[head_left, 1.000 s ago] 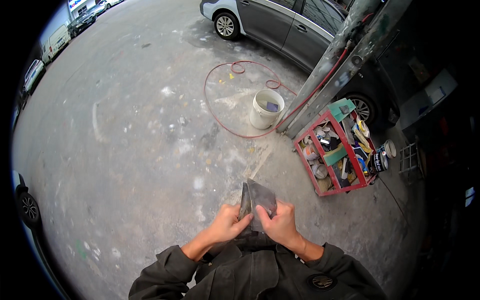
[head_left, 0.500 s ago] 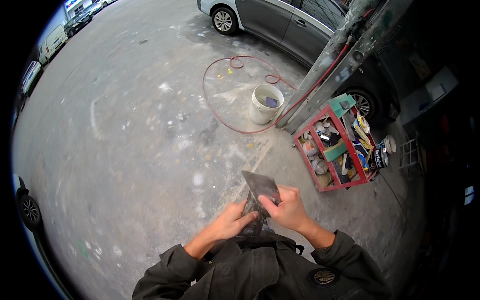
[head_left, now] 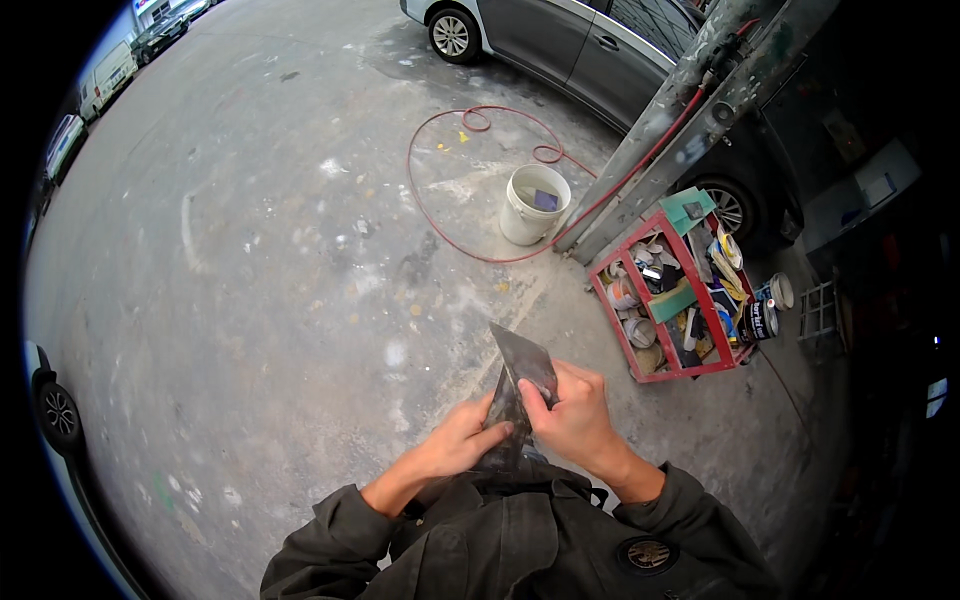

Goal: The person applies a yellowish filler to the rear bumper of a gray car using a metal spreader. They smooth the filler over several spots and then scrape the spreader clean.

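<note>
Close in front of my body, my left hand (head_left: 456, 441) is closed around a dark, flat filler spreader (head_left: 504, 455), thumb laid across its face. My right hand (head_left: 584, 424) pinches a second flat, greyish-brown spreader (head_left: 524, 358) between thumb and fingers. This upper one tilts with a corner pointing away from me and crosses over the dark one; whether their faces touch, I cannot tell. Both surfaces look smeared. My fingers hide the gripped edges.
Ahead stands a white bucket (head_left: 522, 232) with a purple-grey block inside, ringed by a red hose (head_left: 412, 185). To the right are a red cart (head_left: 697, 372) full of cans and tools, and a steel post (head_left: 640, 180). A grey car (head_left: 530, 45) is parked behind.
My right hand has moved its spreader slightly up and away along the dark one, and the spreader's angle is steeper. My left hand has stayed nearly in place.
</note>
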Tool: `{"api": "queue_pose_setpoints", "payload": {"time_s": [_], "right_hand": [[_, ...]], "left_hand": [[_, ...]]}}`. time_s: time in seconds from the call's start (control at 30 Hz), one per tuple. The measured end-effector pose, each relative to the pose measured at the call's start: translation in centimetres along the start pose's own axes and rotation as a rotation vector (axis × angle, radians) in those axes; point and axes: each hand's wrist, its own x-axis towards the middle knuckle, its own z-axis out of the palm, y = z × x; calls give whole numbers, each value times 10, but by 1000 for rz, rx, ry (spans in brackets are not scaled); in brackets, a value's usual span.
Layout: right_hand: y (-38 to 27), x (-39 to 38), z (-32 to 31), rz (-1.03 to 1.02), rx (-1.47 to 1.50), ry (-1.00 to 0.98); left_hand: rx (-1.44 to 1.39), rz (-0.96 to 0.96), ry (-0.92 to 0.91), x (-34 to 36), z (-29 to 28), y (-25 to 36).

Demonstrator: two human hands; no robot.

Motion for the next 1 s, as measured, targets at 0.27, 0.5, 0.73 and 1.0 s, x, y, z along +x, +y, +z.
{"api": "queue_pose_setpoints", "payload": {"time_s": [0.27, 0.5, 0.73, 1.0], "right_hand": [[-5, -14, 2, 71, 60, -156], [0, 3, -9, 104, 36, -93], [4, 4, -11, 82, 102, -168], [38, 14, -19, 367, 543, -90]], "left_hand": [[-157, 5, 88, 2, -1, -8], [-103, -66, -25, 5, -7, 0], [-141, -69, 10, 4, -10, -2], [-436, -32, -79, 6, -22, -4]]}}
